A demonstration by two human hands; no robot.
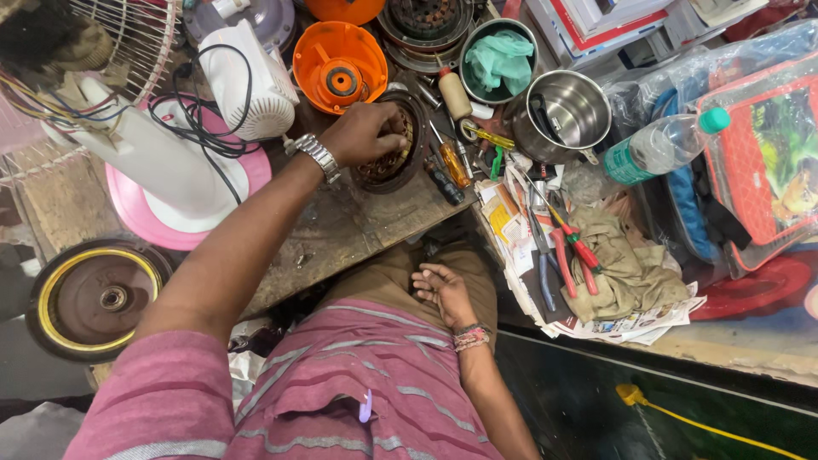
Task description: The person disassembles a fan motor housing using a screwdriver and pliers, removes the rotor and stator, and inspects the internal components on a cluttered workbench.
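Head camera view, looking straight down at a seated person in a pink striped shirt at a crowded repair counter (341, 230). Left hand (366, 132), with a metal watch at the wrist, reaches forward and rests on top of a round motor stator (388, 166) with copper windings; its grip is curled closed over the stator's upper rim. That stator sits near the middle of the worn counter, close to its front edge. Right hand (443, 290) lies open and empty on the person's lap, fingers loosely spread, just below the counter's front edge.

Just behind the stator stands an orange plastic fan housing (339, 66). To its left, a white fan motor cover (251, 85) and tangled black cable (200, 128) crowd the counter, beside a white fan stand on a pink base (153, 226). To the stator's right, screwdrivers (447, 166) lie almost touching it, then a steel pot (567, 111) and a tin holding a green cloth (498, 60). Farther right, red-handled pliers (575, 255) rest on newspapers (630, 324) and a tan rag (626, 268), near a clear plastic bottle (660, 145).

Bare counter shows only in a strip between the forearm and the front edge. A round metal disc with a yellow rim (89, 298) lies low at the left.
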